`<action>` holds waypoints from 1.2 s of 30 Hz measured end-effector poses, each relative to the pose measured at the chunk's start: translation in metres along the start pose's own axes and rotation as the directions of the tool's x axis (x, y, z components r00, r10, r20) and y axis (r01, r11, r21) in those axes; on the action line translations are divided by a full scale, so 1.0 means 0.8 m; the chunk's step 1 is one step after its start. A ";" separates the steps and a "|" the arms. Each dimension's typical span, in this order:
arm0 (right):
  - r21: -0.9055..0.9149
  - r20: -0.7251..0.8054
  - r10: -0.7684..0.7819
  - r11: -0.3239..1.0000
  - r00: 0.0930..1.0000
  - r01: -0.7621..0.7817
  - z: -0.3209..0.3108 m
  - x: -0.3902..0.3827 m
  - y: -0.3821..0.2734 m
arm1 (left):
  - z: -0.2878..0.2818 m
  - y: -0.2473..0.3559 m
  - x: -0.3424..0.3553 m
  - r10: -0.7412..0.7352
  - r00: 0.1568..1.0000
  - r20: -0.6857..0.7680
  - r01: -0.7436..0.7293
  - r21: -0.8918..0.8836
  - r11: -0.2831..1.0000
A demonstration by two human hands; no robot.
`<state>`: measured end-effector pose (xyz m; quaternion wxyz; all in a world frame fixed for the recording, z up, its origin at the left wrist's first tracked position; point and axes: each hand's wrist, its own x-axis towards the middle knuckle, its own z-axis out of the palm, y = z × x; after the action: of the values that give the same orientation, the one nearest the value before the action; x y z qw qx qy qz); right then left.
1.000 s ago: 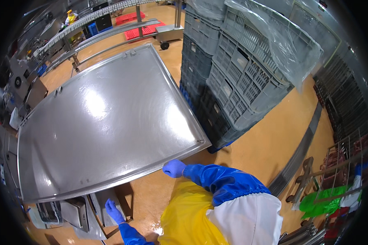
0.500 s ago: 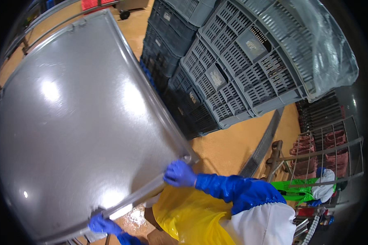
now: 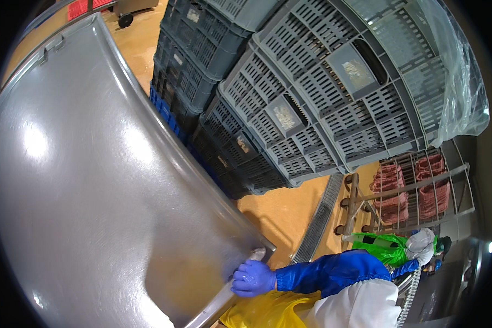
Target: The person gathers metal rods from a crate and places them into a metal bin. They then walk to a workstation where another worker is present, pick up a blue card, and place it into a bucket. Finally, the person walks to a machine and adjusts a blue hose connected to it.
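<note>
A large steel table (image 3: 76, 180) with a raised rim fills the left half of the head view. My right hand (image 3: 252, 279), in a blue glove, has its fingers wrapped round the table's rim close to the near right corner, below the stacked crates. My left hand is out of view. My yellow apron shows under my right forearm.
Tall stacks of grey crates (image 3: 311, 98), with blue ones low down, stand beside the table, clear plastic (image 3: 459, 93) over them. A drain grate (image 3: 325, 208), a wheeled rack of pink items (image 3: 432, 191) and a co-worker in green (image 3: 382, 246) are at the right. A red pallet (image 3: 81, 9) lies beyond.
The view has turned and moved nearer the crates, and the table fills more of the left side. My right hand has tightened on the rim near the corner. My left hand has dropped out of view.
</note>
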<state>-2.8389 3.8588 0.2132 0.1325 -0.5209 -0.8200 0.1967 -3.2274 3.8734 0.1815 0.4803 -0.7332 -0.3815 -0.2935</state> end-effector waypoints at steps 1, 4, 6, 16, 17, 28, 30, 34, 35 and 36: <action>0.005 -0.002 0.005 1.000 1.000 -0.005 -0.005 -0.002 -0.001 | -0.007 0.011 0.007 -0.111 0.993 0.030 0.110 0.031 0.993; 0.016 -0.042 0.006 1.000 0.999 -0.005 -0.014 -0.011 -0.001 | -0.047 0.016 0.070 -0.346 0.817 0.461 0.508 -0.291 0.811; -0.004 -0.082 0.006 1.000 0.997 -0.007 -0.014 -0.022 -0.001 | -0.059 0.030 0.055 -0.367 0.817 0.445 0.467 -0.136 0.874; 0.317 -0.319 -0.014 0.941 0.948 0.120 -0.020 0.012 -0.029 | -0.140 0.023 -0.018 -0.565 0.296 0.771 0.914 -0.056 0.402; 0.275 -0.347 -0.033 0.952 0.937 0.135 -0.023 0.011 -0.044 | -0.132 0.006 0.017 -0.564 0.258 0.785 0.956 -0.124 0.265; 0.447 0.360 -0.537 0.817 0.763 0.364 0.075 0.053 -0.223 | -0.446 0.113 -0.088 -0.602 -0.361 0.712 0.931 0.238 -0.278; 0.387 0.434 -0.595 0.801 0.677 0.456 0.110 0.053 -0.244 | -0.500 0.158 -0.166 -0.685 -0.451 0.572 0.892 0.265 -0.366; 0.430 0.544 -0.524 0.845 0.655 0.318 0.208 0.049 -0.232 | -0.557 0.160 -0.264 -0.673 -0.613 0.413 0.788 0.268 -0.554; 0.395 0.597 -0.531 0.847 0.601 0.357 0.216 0.046 -0.239 | -0.573 0.150 -0.273 -0.676 -0.638 0.367 0.768 0.254 -0.588; 0.355 0.645 -0.509 0.860 0.569 0.366 0.227 0.049 -0.245 | -0.583 0.139 -0.282 -0.676 -0.664 0.320 0.747 0.237 -0.621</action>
<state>-3.0892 3.7861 0.1425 -0.1083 -0.1661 -0.8860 0.4192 -3.2845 3.3503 0.1192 -0.2125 -0.0502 -0.8633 -0.4550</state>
